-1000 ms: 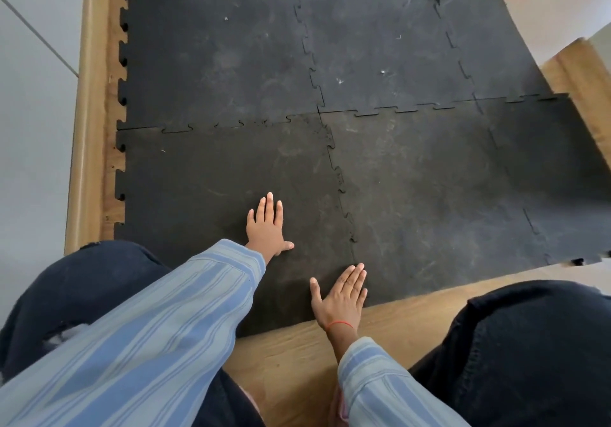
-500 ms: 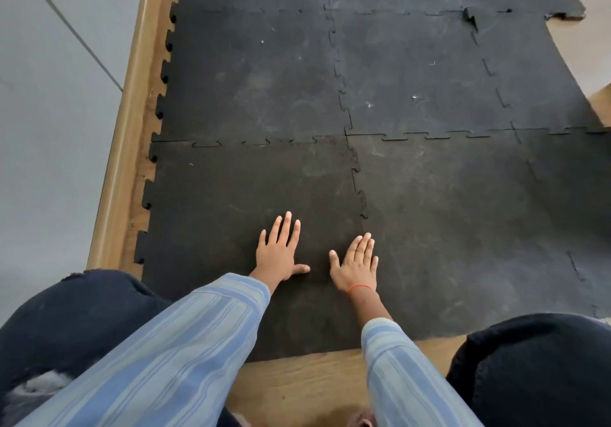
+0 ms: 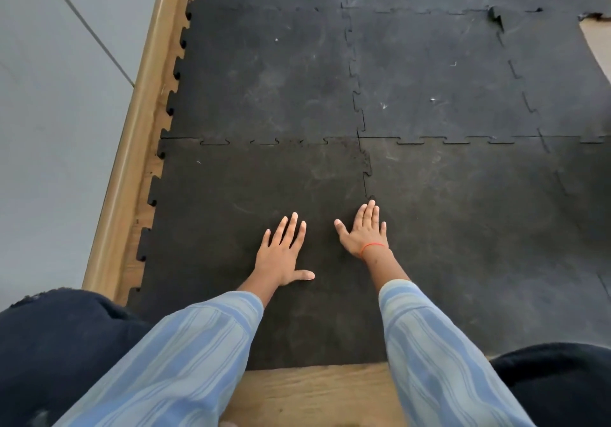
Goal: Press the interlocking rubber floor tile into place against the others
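The near-left black rubber tile lies flat, its toothed edges meshed with the tile behind it and the tile to its right. My left hand rests palm down on this tile, fingers spread, holding nothing. A little to the right, my right hand, with a red thread on the wrist, is also flat and spread, its fingertips at the zigzag seam between the two near tiles.
More black tiles cover the floor beyond; one far-right corner curls up. A wooden border runs along the left beside grey floor. Wood floor shows at the near edge between my dark-clothed knees.
My right hand has slid forward from the tile's near edge up along the seam. My left hand stays flat on the tile. The view has tilted forward and shifted left.
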`<state>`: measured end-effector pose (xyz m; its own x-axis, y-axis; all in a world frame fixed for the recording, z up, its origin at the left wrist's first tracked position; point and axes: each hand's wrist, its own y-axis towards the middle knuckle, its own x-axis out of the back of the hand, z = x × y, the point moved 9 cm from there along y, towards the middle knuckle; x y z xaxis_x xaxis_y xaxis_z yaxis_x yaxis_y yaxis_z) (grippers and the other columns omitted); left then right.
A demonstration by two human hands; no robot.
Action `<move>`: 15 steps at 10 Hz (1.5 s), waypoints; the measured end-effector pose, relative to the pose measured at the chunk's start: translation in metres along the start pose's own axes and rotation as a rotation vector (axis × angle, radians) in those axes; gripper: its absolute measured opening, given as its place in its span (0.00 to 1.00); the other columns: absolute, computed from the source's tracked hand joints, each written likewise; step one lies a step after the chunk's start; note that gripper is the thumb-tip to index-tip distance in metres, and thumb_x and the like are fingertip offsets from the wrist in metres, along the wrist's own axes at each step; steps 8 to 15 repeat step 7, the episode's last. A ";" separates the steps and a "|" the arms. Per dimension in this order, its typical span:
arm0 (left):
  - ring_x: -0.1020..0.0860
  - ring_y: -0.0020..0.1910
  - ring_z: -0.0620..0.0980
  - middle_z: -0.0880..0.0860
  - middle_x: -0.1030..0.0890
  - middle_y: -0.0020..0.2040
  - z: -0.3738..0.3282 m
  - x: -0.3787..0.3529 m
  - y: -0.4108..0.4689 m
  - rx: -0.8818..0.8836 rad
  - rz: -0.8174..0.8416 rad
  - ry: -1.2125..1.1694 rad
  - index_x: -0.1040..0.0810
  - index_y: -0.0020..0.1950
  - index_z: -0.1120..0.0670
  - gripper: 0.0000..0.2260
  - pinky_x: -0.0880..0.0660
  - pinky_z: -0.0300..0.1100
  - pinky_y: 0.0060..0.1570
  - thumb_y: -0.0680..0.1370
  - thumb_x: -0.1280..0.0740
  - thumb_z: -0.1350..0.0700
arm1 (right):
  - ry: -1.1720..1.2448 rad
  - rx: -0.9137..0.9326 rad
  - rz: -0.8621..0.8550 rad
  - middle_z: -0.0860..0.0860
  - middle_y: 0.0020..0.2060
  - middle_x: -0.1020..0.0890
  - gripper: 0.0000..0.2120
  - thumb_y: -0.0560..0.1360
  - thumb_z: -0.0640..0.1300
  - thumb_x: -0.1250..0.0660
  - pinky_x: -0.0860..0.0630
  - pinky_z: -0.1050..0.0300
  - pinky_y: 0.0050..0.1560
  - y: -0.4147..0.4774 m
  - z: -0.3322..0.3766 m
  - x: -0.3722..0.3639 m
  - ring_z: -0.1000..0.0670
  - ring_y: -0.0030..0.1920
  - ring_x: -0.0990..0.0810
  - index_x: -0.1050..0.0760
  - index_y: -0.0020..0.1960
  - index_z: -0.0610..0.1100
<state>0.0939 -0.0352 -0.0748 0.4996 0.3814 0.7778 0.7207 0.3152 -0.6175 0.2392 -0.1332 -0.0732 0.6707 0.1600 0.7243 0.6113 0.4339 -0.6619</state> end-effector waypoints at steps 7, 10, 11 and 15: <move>0.53 0.79 0.57 0.53 0.63 0.80 0.029 0.089 0.051 0.079 0.316 -0.146 0.58 0.81 0.48 0.44 0.44 0.58 0.74 0.76 0.33 0.40 | -0.235 0.051 0.177 0.48 0.78 0.62 0.38 0.79 0.58 0.44 0.54 0.38 0.76 0.020 0.050 0.050 0.44 0.78 0.60 0.61 0.78 0.42; 0.53 0.79 0.57 0.53 0.63 0.80 0.029 0.089 0.051 0.079 0.316 -0.146 0.58 0.81 0.48 0.44 0.44 0.58 0.74 0.76 0.33 0.40 | -0.235 0.051 0.177 0.48 0.78 0.62 0.38 0.79 0.58 0.44 0.54 0.38 0.76 0.020 0.050 0.050 0.44 0.78 0.60 0.61 0.78 0.42; 0.53 0.79 0.57 0.53 0.63 0.80 0.029 0.089 0.051 0.079 0.316 -0.146 0.58 0.81 0.48 0.44 0.44 0.58 0.74 0.76 0.33 0.40 | -0.235 0.051 0.177 0.48 0.78 0.62 0.38 0.79 0.58 0.44 0.54 0.38 0.76 0.020 0.050 0.050 0.44 0.78 0.60 0.61 0.78 0.42; 0.53 0.79 0.57 0.53 0.63 0.80 0.029 0.089 0.051 0.079 0.316 -0.146 0.58 0.81 0.48 0.44 0.44 0.58 0.74 0.76 0.33 0.40 | -0.235 0.051 0.177 0.48 0.78 0.62 0.38 0.79 0.58 0.44 0.54 0.38 0.76 0.020 0.050 0.050 0.44 0.78 0.60 0.61 0.78 0.42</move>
